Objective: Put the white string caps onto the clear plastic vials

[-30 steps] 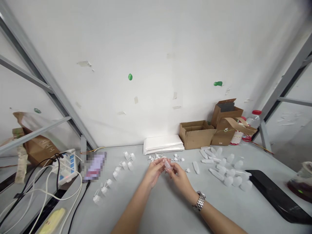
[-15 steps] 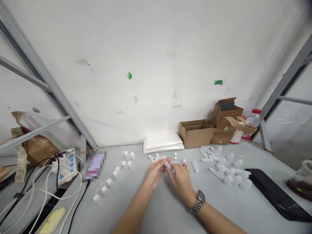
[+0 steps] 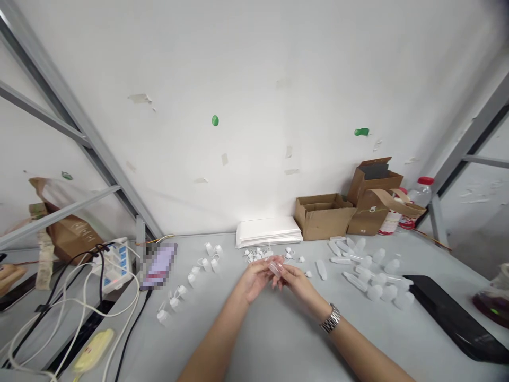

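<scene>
Over the middle of the grey table (image 3: 270, 339), both hands meet around a small clear plastic bottle (image 3: 274, 269), which is tilted. My left hand (image 3: 254, 279) is closed on it from the left. From the right, my right hand (image 3: 296, 283) grips the same bottle, its thumb along the side and the other fingers partly hidden. Just behind the hands lies a heap of small white caps (image 3: 258, 254). Several capped white bottles (image 3: 192, 277) stand in a slanting row to the left. Loose translucent bottles (image 3: 355, 281) lie and stand in a group to the right.
White flat packets (image 3: 268, 232) are stacked against the wall, beside an open cardboard box (image 3: 326, 220) and a brown paper bag (image 3: 368, 212). A long black case (image 3: 453, 318) lies at right. Left are a phone (image 3: 160, 265), a power strip (image 3: 115, 265) and tangled cables. Another person's hand (image 3: 10, 278) shows far left.
My right hand has turned at the wrist, so the watch face no longer shows and its fingers curl lower around the bottle. The view has shifted slightly.
</scene>
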Demonstrator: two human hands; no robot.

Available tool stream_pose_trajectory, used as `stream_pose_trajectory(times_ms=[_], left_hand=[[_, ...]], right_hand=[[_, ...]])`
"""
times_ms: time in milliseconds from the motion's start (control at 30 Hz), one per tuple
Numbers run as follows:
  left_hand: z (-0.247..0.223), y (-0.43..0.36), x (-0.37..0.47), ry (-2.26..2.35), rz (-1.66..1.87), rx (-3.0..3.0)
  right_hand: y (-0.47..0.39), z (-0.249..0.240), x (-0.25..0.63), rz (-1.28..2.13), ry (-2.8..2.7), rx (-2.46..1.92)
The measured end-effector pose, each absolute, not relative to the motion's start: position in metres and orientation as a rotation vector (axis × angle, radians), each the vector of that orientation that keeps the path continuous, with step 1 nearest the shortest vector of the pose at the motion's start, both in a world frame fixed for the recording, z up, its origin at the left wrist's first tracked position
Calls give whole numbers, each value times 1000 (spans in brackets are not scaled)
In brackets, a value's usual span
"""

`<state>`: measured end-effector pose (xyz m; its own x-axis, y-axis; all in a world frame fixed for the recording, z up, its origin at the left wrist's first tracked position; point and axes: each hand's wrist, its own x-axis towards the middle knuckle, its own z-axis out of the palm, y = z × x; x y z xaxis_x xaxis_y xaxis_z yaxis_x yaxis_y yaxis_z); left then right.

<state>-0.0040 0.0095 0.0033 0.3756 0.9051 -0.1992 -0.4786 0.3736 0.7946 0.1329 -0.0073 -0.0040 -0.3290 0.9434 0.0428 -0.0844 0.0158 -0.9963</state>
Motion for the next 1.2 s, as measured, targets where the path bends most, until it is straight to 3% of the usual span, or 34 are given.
stream_pose_trajectory(times_ms=[200,500,800,1033,1200], left_hand=[[0,12,-3,763,1130,674],[-5,10,2,721,1127,693],[-4,8,3,650,1118,626],[-1,8,5,750,1146,603],[3,2,12,680,1189,616]], right_hand=[[-10,-7,131,1113,-1470,-1130],[-11,-8,129,1221,-1362,-1056],[-20,-11,125,914,-1456,-1165],[-21,-11,127,877,-1573,-1148],[-24,-17,126,611,-1598,-1255]])
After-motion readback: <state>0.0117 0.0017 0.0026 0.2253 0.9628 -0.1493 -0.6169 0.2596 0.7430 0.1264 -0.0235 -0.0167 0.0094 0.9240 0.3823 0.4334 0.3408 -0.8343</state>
